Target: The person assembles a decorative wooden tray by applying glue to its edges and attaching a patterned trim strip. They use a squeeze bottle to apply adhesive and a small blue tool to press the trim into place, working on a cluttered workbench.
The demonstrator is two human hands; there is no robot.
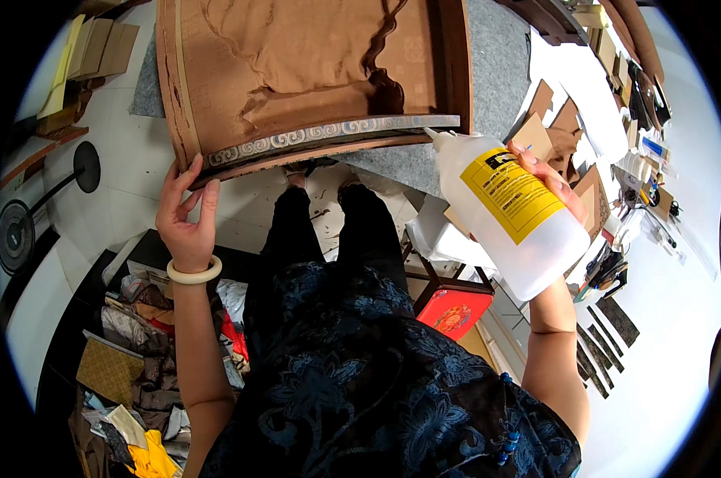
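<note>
A shallow brown cloth-lined tray [320, 64] with raised edges fills the top middle of the head view. Along its near edge lies a trim strip with a pale scroll pattern [296, 138]. My left hand [187, 211] grips the tray's near left corner between thumb and fingers. In my right hand [550, 182] is a translucent white squeeze bottle [511, 211] with a yellow label, tilted so that its nozzle points up and left. The nozzle tip is at the right end of the strip; whether it touches cannot be told. The bottle hides part of my right hand.
Grey felt [496, 56] lies under the tray. Cardboard pieces [539, 131] and tools are spread on the white table at right, with dark strips [603, 350] nearer me. A red-seated stool [453, 312] stands below. Piled fabrics [149, 350] lie at lower left.
</note>
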